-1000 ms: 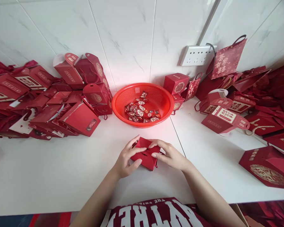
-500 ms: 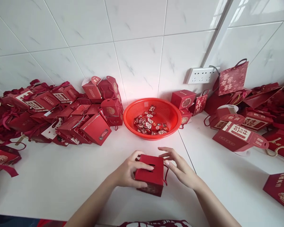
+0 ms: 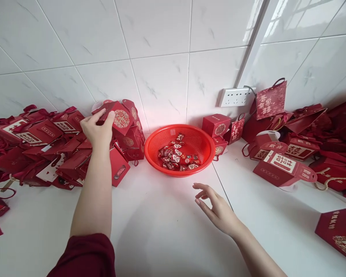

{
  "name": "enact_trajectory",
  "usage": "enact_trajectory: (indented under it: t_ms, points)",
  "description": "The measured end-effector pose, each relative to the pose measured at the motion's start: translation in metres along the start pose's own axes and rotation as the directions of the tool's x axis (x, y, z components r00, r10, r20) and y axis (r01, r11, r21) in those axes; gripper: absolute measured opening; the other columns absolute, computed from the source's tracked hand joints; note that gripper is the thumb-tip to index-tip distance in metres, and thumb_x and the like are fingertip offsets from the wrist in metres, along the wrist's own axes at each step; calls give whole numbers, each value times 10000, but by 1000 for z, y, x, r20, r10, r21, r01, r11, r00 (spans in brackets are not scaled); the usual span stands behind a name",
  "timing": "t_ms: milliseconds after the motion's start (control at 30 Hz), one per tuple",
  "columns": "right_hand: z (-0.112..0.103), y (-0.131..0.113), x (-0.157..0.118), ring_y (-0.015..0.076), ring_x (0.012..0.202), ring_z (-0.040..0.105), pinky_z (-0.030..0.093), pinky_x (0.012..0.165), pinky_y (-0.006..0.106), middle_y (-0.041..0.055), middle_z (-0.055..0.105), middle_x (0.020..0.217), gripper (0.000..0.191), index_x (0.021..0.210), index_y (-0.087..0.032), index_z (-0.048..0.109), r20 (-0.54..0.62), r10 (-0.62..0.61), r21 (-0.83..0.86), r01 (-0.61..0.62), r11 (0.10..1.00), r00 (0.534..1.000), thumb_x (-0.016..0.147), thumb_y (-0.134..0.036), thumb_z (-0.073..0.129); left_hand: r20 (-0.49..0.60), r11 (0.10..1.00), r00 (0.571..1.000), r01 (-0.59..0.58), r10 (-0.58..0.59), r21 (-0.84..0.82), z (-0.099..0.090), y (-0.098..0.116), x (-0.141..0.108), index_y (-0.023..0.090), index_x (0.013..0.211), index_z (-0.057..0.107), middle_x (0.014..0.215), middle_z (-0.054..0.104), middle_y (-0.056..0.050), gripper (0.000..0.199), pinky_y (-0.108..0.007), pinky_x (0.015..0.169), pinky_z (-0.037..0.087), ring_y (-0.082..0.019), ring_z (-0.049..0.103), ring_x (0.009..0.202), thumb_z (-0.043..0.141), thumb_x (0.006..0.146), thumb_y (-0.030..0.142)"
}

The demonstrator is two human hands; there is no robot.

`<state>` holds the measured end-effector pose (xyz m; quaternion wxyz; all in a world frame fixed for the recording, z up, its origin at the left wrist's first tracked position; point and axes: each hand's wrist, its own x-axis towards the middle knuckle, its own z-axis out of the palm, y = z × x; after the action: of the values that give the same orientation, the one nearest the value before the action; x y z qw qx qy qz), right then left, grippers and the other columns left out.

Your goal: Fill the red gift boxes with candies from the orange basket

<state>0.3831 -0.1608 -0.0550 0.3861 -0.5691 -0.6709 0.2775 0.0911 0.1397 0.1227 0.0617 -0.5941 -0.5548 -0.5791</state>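
Observation:
My left hand point(image 3: 96, 127) reaches far to the left and grips a red gift box point(image 3: 122, 117) with a round gold emblem on its face. That box is held at the top of a stack of similar boxes point(image 3: 132, 143) by the wall; whether it rests on them I cannot tell. Over the white table in front of me, my right hand point(image 3: 216, 207) hangs with nothing in it, fingers loosely curved and apart. Closest to it is a red plastic basket point(image 3: 207, 154) with several wrapped candies point(image 3: 175, 154) inside.
A large heap of red gift boxes point(image 3: 43, 132) lies on the left. More boxes point(image 3: 279, 167) and bags point(image 3: 271, 100) crowd the right side. Behind, a white power strip point(image 3: 233, 97) is on the tiled wall. One box point(image 3: 338, 231) sits near the right edge.
My left hand has carried the red gift box from the table before me up to the stack at the left. My right hand has come away from the box and stays nearby. The view has shifted slightly.

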Motion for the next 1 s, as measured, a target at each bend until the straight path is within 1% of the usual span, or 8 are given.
enact_trajectory:
  t_ms: [167,333,400,533,633,733,867,1000]
  points:
    - [2,1,3,207,1026,665,579,856,407,85,589,1302,364,1390,-315,380,9,-38,-104,39,994,999,1027,-317,412,28,973,989,136,-144,189,36,10,-12,263,1159,723,1311,486,-129,488,-564,1031,426,-341,540,1175,755,748,525]
    - [3,2,3,216,998,682,587,826,411,96,599,1290,361,1385,-303,386,21,-84,-158,86,984,996,1025,-284,406,61,954,995,55,-76,295,50,7,-24,230,1242,647,1399,402,-200,533,-680,1028,339,-454,444,1264,661,822,558]
    - [3,1,3,220,977,695,590,811,416,96,601,1291,362,1385,-305,385,26,-97,-171,100,980,995,1025,-275,400,90,959,994,31,-59,281,51,2,-29,235,1406,502,1516,293,-210,688,-683,1050,324,-460,448,1282,674,813,538]
    - [3,0,3,223,941,714,588,798,425,96,598,1298,355,1382,-314,379,48,-105,-176,112,978,993,1031,-263,382,78,978,996,25,-42,208,53,-13,-52,176,1587,-17,1631,-10,-252,1229,-622,1128,300,-446,297,1436,770,712,533]
    - [3,-1,3,221,949,710,584,800,426,94,591,1312,357,1383,-317,371,64,-100,-185,111,977,993,1031,-255,380,90,981,994,42,-60,187,56,-23,-74,79,1570,-73,1616,49,-294,1320,-578,1198,202,-412,174,1498,797,682,522]
    - [3,0,3,216,948,705,579,810,423,87,589,1317,360,1381,-317,373,76,-95,-189,107,976,993,1029,-244,384,79,984,996,23,-38,176,57,-24,-81,40,1564,-58,1588,179,-294,1277,-544,1224,159,-386,220,1489,761,724,543]
    - [4,1,3,212,942,701,574,808,417,77,588,1318,359,1380,-315,377,85,-84,-195,99,976,993,1029,-241,381,33,984,996,80,-87,158,50,-15,-65,97,1578,-44,1503,337,-281,1253,-578,1142,327,-420,390,1390,770,729,530]
    - [3,1,4,214,959,690,573,812,415,77,597,1302,352,1376,-309,387,81,-83,-206,98,974,993,1029,-249,383,97,998,994,-53,51,18,30,-9,-31,185,1582,76,1557,327,-185,1121,-478,1185,340,-329,365,1435,803,740,319]
